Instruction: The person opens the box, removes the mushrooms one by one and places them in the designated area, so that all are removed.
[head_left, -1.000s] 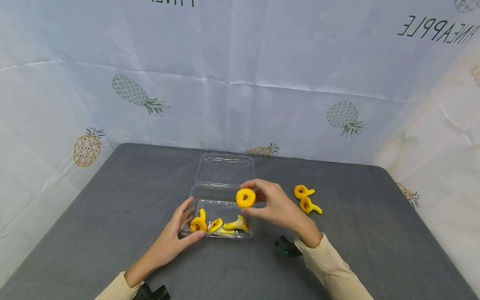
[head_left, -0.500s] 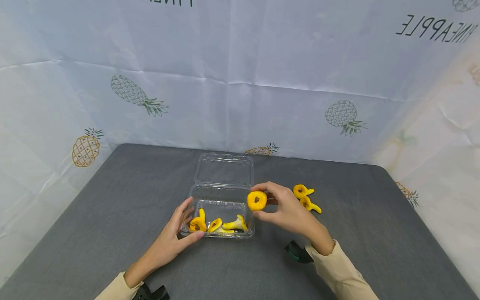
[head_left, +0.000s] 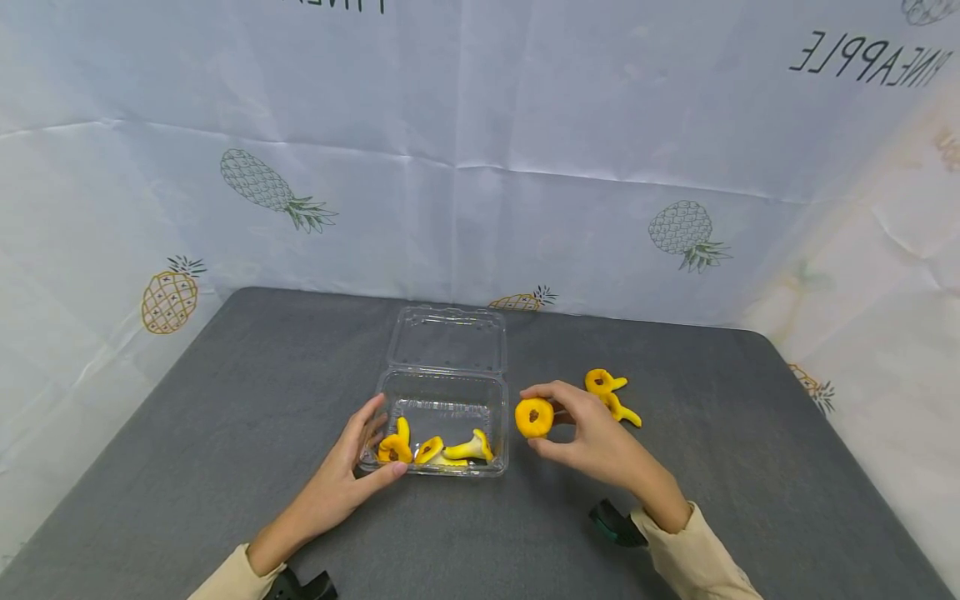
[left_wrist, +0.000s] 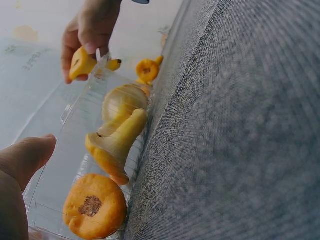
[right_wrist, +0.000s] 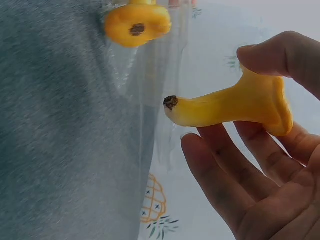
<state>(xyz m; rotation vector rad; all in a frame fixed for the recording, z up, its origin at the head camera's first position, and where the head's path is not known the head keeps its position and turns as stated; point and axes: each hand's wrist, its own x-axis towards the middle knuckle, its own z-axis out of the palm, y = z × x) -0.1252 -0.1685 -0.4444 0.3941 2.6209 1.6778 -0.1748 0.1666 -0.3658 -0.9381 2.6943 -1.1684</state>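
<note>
In the head view an open clear plastic clamshell box (head_left: 450, 390) stands mid-table, its lid (head_left: 448, 340) folded back. My left hand (head_left: 337, 475) holds its near left corner, thumb along the front rim and fingers at the left side. Inside, along the front, lie yellow chanterelle mushrooms (head_left: 393, 448), seen closer as an orange cap (left_wrist: 112, 207) in the left wrist view. My right hand (head_left: 600, 442) pinches another chanterelle (right_wrist: 225, 105) by its cap between thumb and fingers, just right of the box. Its dark-tipped stem points away from the palm in the right wrist view.
Two more chanterelles (head_left: 602, 382) lie on the grey tabletop (head_left: 697, 467) right of the box, one partly behind my right hand. A pale curtain (head_left: 450, 208) printed with pineapples hangs along the table's far edge.
My right hand has moved right and slightly nearer with the chanterelle, from over the box to beside its right wall. The left hand and the box have stayed in place.
</note>
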